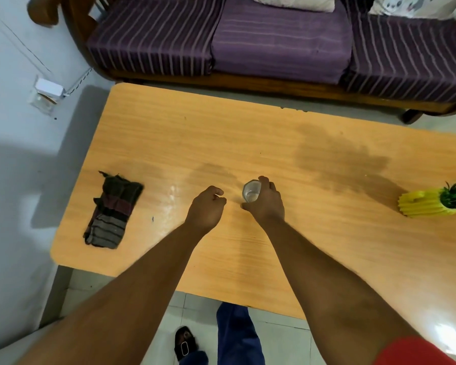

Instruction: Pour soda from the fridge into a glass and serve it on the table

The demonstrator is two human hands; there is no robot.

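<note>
A red sleeve (416, 350) shows at the lower right corner, closest to the camera, and below the two bare forearms a blue trouser leg (238, 335) and a dark sandal (185, 343) stand on the pale tiled floor (282, 343). Both arms reach forward over the near edge of the light wooden worktop (300, 246).

The right hand (266, 202) is wrapped around a small clear glass (251, 191), fingers curled over its far side and the thumb at its near side. The glass stands upright near the middle of the worktop, with a little pale liquid visible at its bottom; whether its base rests on the surface cannot be told. The left hand (207, 206) holds nothing: its fingers are loosely curled into a half fist, just beside the glass but not touching it.

A folded dark striped cloth (113, 212) lies towards the left end of the worktop, well apart from the hands. At the right edge a yellow ribbed pot with a green plant (427, 204) lies tilted on its side. Darker damp-looking patches (340, 156) mark the wood beyond the glass. Behind the worktop stands a sofa with purple striped cushions (279, 40).
</note>
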